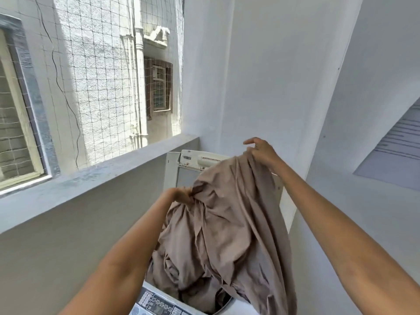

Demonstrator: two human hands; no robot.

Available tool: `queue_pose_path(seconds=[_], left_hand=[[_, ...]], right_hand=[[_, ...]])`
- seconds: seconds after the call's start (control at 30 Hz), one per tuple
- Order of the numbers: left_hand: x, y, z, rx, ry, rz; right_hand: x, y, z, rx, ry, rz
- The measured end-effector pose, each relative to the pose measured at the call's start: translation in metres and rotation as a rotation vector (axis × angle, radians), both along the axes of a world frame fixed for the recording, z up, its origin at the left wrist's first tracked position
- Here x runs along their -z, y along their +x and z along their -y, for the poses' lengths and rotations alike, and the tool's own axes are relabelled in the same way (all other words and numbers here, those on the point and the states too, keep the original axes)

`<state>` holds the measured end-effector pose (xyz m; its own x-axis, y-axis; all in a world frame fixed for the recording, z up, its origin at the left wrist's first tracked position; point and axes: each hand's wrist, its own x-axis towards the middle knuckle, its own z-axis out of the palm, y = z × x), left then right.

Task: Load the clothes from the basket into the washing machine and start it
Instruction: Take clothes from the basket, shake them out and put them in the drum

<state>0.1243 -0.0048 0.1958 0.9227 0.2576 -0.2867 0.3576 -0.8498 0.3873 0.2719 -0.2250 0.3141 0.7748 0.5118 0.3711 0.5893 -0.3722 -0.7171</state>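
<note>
Head view of a balcony laundry corner: white walls (261, 76) are enclosing the space, and a netted opening (102, 76) above a grey parapet (97, 173) is looking onto a neighbouring building. A top-loading washing machine (241, 309) is standing against the walls with its lid (181, 173) raised upright, and its control panel (156, 304) is showing at the lower edge of the view. A large beige cloth (229, 223) is hanging over the open tub, its lower folds already lying inside the drum opening while its right side is trailing past the rim. The right hand (261, 152) is lifting the cloth's uppermost edge, with the lower fingers curled on the fabric and the forefinger and thumb partly spread above it. The left hand (179, 195) is gripping a gathered bunch of cloth lower down, fingers clamped on the folds. No basket is appearing in view. Judging by the deep, limp drapes, the cloth is likely soft, light and easily bunched; taking hold at gathered folds rather than a single edge is probably the surest way of feeding it downwards, and the trailing right side is likely needing to be tucked in before the lid can close.
</note>
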Motion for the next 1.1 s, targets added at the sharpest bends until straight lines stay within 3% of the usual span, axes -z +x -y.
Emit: queue_pose_path(seconds=[0.03,0.1,0.17,0.27,0.37,0.47,0.6,0.7,0.8,0.93,1.0,1.1], left_hand=[[-0.008,-0.003,0.001,0.026,-0.226,0.03],[-0.025,-0.007,0.007,-0.015,-0.694,0.278],[-0.036,-0.002,0.012,-0.126,-0.93,0.587],[-0.045,0.006,0.027,-0.15,-0.752,0.815],[-0.041,0.015,0.037,-0.221,-0.418,0.947],[-0.049,0.02,0.042,-0.444,-0.184,1.036],[-0.064,0.03,0.039,-0.71,-0.313,1.13],[-0.069,0.039,0.039,-0.747,-0.458,1.143],[-0.061,0.038,0.036,-0.722,-0.474,1.113],[-0.042,0.027,0.017,-0.542,-0.54,0.918],[-0.042,0.016,0.02,-0.478,-0.738,0.854],[-0.05,0.004,0.028,-0.393,-0.927,0.924]], right_hand=[[-0.001,-0.003,-0.006,-0.001,-0.024,0.03],[-0.002,-0.012,-0.016,0.043,0.088,0.046],[-0.002,-0.022,-0.028,-0.046,0.141,0.003],[-0.003,-0.031,-0.044,-0.239,0.021,0.007],[0.0,-0.027,-0.048,-0.158,0.021,0.04],[0.015,-0.015,-0.033,-0.084,-0.191,0.114],[0.076,0.0,-0.004,-0.292,-0.425,-0.091],[0.132,0.002,0.007,-0.188,-0.604,-0.244],[0.139,-0.005,0.007,-0.036,-0.413,-0.157],[0.055,-0.019,-0.011,0.048,0.136,-0.219],[-0.003,-0.026,-0.032,-0.034,0.357,-0.288],[-0.082,-0.043,-0.07,-0.229,0.55,-0.372]])
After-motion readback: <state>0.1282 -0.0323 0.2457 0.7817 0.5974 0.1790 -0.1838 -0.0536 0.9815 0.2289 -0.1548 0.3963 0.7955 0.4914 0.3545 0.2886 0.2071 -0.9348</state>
